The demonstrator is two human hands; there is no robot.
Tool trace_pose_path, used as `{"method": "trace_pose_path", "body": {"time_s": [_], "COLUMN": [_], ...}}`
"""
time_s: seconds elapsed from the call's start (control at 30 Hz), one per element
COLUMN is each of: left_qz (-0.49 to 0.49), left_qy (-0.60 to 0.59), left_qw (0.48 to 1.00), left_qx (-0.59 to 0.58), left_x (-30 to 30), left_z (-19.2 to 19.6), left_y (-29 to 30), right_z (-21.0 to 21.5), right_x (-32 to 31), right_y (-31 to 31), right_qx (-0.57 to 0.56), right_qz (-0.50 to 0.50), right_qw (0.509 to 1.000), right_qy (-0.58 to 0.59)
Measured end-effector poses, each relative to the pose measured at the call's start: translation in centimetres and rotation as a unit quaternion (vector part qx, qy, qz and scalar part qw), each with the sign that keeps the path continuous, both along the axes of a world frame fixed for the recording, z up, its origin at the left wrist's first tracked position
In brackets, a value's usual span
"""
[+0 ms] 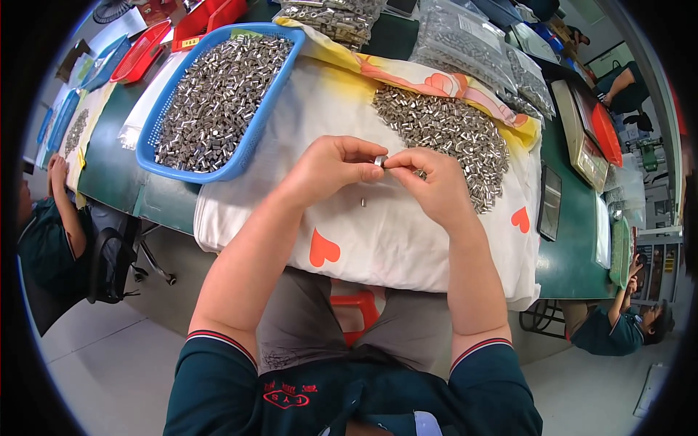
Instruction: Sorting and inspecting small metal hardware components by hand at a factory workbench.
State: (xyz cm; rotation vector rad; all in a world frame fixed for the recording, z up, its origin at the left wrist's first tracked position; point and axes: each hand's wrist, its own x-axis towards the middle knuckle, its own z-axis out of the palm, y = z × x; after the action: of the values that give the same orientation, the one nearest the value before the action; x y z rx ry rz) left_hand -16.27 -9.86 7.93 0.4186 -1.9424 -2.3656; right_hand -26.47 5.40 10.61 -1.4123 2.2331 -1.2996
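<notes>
Between both hands, over the middle of the cloth, is a small silvery metal cylinder (379, 160). My left hand (336, 168) pinches it between thumb and fingers. The fingertips of my right hand (430, 182) are closed at its right side; whether they grip the same piece or another small one is hidden. One loose metal cylinder (363, 203) lies on the cloth just below my hands. A wide pile of similar metal pieces (454, 138) spreads to the right, behind my right hand. To the left, a blue plastic basket (243, 161) is full of such cylinders.
A white cloth (407, 254) with red hearts covers the green table (571, 258). Bags of metal parts (465, 47) stand at the back. A dark phone-like slab (550, 203) lies right, red trays (142, 52) back left. Other people (54, 232) sit at both sides.
</notes>
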Motion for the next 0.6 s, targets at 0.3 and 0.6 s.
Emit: {"method": "trace_pose_path", "body": {"time_s": [0.3,0.6], "left_qz": [-0.018,-0.006], "left_qy": [-0.011,0.005], "left_qw": [1.000,1.000], "left_qx": [-0.015,0.015], "left_x": [0.0,-0.2], "left_z": [0.1,-0.2], "left_y": [-0.1,0.0], "right_z": [0.1,-1.8], "right_x": [-1.8,-0.7], "right_y": [0.7,-0.3], "right_qx": [0.087,0.141], "right_qz": [-0.031,-0.047], "right_qw": [0.994,0.962], "right_qy": [-0.056,0.227]}}
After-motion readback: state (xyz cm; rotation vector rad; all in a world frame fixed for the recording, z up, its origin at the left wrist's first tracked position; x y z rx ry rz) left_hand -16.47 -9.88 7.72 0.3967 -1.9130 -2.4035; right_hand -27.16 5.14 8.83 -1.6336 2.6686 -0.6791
